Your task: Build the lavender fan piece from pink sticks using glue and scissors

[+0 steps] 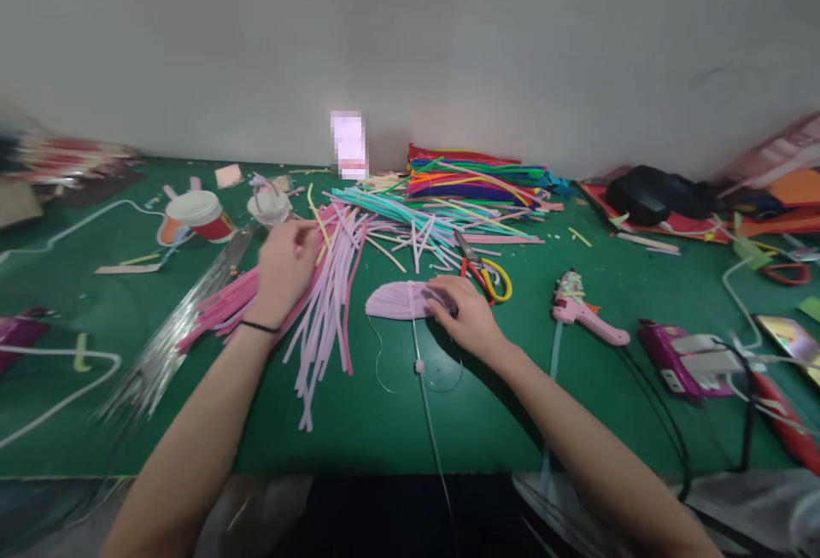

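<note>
My right hand (471, 319) grips the right end of a lilac oval piece made of pipe cleaners (397, 300), with thumb and fingers closed on its edge. A stem with a small lilac knot (419, 367) runs down from that piece toward the table's front edge, and thin wire loops hang on both sides. My left hand (288, 267) is over a bundle of dark pink pipe cleaners (221, 308), its fingers curled together; what they hold, if anything, is hidden. Beside it fans out a bunch of lilac pipe cleaners (330, 302).
Scissors (493, 279) with red and yellow handles lie behind my right hand. A pink glue gun (586, 314) and purple power strip (679, 361) are at right. Turquoise and multicoloured pipe cleaners (474, 182) lie at the back. Silvery wires (185, 327) and a paper cup (202, 216) are left.
</note>
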Demonstrator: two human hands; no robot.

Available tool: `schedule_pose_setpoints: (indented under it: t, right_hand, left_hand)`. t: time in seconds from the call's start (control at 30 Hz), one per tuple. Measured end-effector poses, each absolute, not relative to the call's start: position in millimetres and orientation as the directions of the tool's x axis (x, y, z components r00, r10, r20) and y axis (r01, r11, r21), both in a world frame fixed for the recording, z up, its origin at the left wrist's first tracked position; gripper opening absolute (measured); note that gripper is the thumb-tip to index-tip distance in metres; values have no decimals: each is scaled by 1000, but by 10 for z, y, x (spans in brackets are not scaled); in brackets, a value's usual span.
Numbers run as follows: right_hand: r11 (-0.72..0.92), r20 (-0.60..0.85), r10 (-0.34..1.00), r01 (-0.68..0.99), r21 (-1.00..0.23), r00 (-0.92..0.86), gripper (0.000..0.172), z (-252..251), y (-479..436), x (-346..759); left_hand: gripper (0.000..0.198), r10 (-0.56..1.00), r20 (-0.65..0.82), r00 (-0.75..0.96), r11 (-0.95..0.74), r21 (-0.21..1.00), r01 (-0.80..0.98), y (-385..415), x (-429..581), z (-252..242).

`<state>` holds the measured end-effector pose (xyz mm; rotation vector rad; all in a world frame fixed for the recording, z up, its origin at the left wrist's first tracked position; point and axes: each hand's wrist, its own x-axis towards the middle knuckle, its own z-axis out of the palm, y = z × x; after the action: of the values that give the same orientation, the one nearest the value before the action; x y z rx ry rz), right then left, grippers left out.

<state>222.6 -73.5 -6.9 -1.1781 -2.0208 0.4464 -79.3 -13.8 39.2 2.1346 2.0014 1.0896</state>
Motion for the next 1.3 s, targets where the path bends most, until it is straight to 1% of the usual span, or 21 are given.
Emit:
schedule_pose_setpoints:
  t: [0.03,0.07,0.1,0.13,0.2,0.33,0.37,0.43,0.53,0.6,0.67,0.77,0.87,1.0,1.13,1.2,1.27,1.3]
  right_hand:
    - [522,426,850,592,-613,-309,25,-70,-739,2226]
    - [523,425,850,593,-612,-311,24,-73,-741,2227]
    - [522,423,851,595,-612,-311,23,-77,-741,2226]
    - [519,421,853,597,-612,-309,22,-82,-739,2226]
    - [515,417,855,598,-614,-308,22,-94,-735,2224]
    - [508,414,859,597,-621,-300,21,-107,-736,2218]
    - [505,413,861,599,-621,-297,20,-106,-739,2217]
    - [500,408,864,602,-622,-297,20,-103,-746,2212]
    - [499,396,865,601,-625,-307,19,-97,-754,2203]
    - [499,392,866,599,-626,-312,19,-97,-755,2198]
    - [500,392,865,599,-625,-313,19,-99,-755,2194]
    - [500,395,865,596,-628,-310,19,-98,-753,2192]
    - [502,401,864,587,-635,-306,20,-90,-750,2200]
    - [510,425,858,575,-639,-288,22,-80,-742,2218]
    - [511,442,856,574,-640,-269,21,-87,-734,2222]
    - [507,443,858,575,-642,-262,21,-95,-731,2217]
    - [505,441,859,574,-645,-260,21,-102,-729,2213]
    - [504,438,860,573,-647,-261,21,-103,-728,2211]
  left_hand:
    - [28,888,441,-130,-89,443,892,-126,-902,456]
    - [31,907,385,-171,-5,416,909,-120,-1001,512]
    - [33,936,309,-171,44,377,925,-120,-1080,556]
    - [35,965,228,-131,45,349,936,-125,-1134,584]
    - [34,990,127,-68,23,325,945,-143,-1155,596]
    - [30,995,35,92,-98,309,946,-171,-960,497]
    - [28,994,19,105,-105,314,943,-170,-905,461]
    - [25,997,17,75,-77,311,947,-155,-834,390]
    - [28,997,-33,72,-59,310,949,-117,-841,309]
    - [31,994,-69,88,-60,339,939,-97,-885,294]
    - [32,994,-62,90,-60,374,926,-92,-919,312]
    - [35,999,24,46,-52,390,920,-98,-917,376]
    - [30,995,98,36,-72,401,913,-79,-857,443]
    - [24,983,126,130,-171,412,895,8,-677,529]
    - [24,946,169,278,-324,424,846,164,-340,613]
    - [24,926,180,331,-376,392,839,283,-120,635]
    - [26,900,222,375,-432,342,834,425,122,626]
    - [26,875,236,423,-481,318,817,499,247,608]
